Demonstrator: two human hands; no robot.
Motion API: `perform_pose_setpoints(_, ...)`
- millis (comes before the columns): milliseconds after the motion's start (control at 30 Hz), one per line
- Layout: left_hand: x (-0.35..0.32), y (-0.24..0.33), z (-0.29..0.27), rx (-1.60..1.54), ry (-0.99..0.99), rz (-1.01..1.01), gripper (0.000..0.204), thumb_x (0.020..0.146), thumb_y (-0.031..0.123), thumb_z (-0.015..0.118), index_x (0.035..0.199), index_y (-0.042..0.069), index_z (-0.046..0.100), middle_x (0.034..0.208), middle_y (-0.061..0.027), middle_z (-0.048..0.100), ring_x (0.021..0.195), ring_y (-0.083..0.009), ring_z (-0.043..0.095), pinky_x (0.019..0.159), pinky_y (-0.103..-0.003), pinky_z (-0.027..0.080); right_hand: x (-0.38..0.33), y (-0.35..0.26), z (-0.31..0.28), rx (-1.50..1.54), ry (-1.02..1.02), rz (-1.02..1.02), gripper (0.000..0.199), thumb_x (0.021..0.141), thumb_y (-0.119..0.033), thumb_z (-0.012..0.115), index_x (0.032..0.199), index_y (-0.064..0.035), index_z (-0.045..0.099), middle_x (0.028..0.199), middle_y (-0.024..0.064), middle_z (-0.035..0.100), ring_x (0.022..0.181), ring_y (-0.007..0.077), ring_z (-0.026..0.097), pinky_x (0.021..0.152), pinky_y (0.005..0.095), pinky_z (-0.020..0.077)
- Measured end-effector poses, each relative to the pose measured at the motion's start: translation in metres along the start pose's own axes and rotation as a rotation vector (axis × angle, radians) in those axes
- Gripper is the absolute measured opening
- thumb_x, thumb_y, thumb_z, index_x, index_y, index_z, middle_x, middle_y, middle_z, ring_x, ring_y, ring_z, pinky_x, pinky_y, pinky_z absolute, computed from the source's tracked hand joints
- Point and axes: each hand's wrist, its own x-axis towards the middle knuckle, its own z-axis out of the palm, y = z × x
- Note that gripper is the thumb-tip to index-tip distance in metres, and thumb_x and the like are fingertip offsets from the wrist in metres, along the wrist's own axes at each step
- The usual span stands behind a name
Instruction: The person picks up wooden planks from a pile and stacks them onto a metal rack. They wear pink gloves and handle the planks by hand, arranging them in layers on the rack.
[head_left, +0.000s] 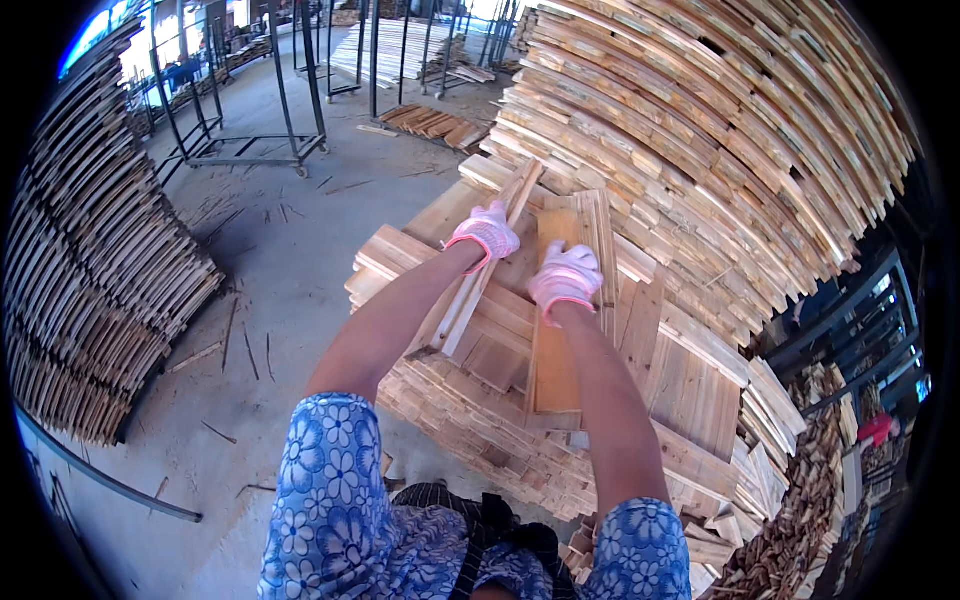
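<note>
Both of my hands wear pink and white work gloves. My left hand (487, 233) is closed round a narrow wooden board (463, 312), which lies slanted, its far end pointing away and to the right. Just to the right, my right hand (567, 275) bends its fingers over a darker, orange-tinted board (556, 365); its fingertips are partly hidden. Beneath both boards is a low stack of pale wooden boards (470, 410), some lying crosswise on top. More grooved boards (597, 215) lie along the right hand's far side.
A tall stack of planks (690, 130) rises at the far right, another (100, 270) at the left. Wheeled metal frames (250, 160) stand at the back left. Wood splinters (245, 340) litter the concrete floor. Scrap wood (800, 510) is heaped at the near right.
</note>
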Motion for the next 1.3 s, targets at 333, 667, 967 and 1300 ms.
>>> perform_pose_setpoints(333, 0.028, -0.046, -0.007, -0.078, -0.004, 0.202, 0.07, 0.084, 0.025, 0.064, 0.146, -0.001, 0.044, 0.129, -0.0276, 0.066, 0.118, -0.0398, 0.067, 0.101, -0.045, 0.051, -0.019, 0.221, -0.041, 0.339, 0.007, 0.093, 0.09, 0.076, -0.044, 0.075, 0.154, -0.0143, 0.041, 0.144, 0.0326, 0.049, 0.132, 0.0484, 0.053, 0.109, 0.0502, 0.0467)
perform_pose_setpoints(667, -0.082, 0.109, 0.006, -0.916, -0.251, 0.315, 0.083, 0.092, 0.037, 0.075, 0.154, -0.003, 0.038, 0.14, -0.0162, 0.06, 0.124, -0.0221, 0.061, 0.105, -0.034, 0.05, -0.043, 0.454, 0.114, 0.206, -0.139, 0.566, 0.09, 0.083, -0.042, 0.074, 0.16, -0.0242, 0.032, 0.15, 0.0294, 0.042, 0.138, 0.0473, 0.046, 0.11, 0.0518, 0.0448)
perform_pose_setpoints(967, -0.077, 0.234, 0.284, -0.884, -0.462, 0.281, 0.074, 0.099, 0.038, 0.068, 0.152, -0.006, 0.041, 0.141, -0.0173, 0.059, 0.126, -0.0255, 0.058, 0.104, -0.038, 0.048, -0.043, 0.452, 0.108, 0.37, -0.122, 0.5, 0.081, 0.093, -0.065, 0.058, 0.16, -0.0259, 0.033, 0.148, 0.0274, 0.044, 0.134, 0.0466, 0.05, 0.109, 0.0561, 0.0442)
perform_pose_setpoints(1300, -0.081, 0.227, 0.294, 0.199, -0.138, 0.478, 0.055, 0.088, 0.033, 0.064, 0.137, 0.009, 0.057, 0.138, -0.0234, 0.057, 0.129, -0.0398, 0.056, 0.101, -0.05, 0.048, -0.025, 0.48, 0.162, 0.616, -0.153, 0.176, 0.083, 0.095, -0.066, 0.05, 0.165, -0.0274, 0.024, 0.145, 0.0378, 0.047, 0.132, 0.0504, 0.053, 0.112, 0.0523, 0.0412)
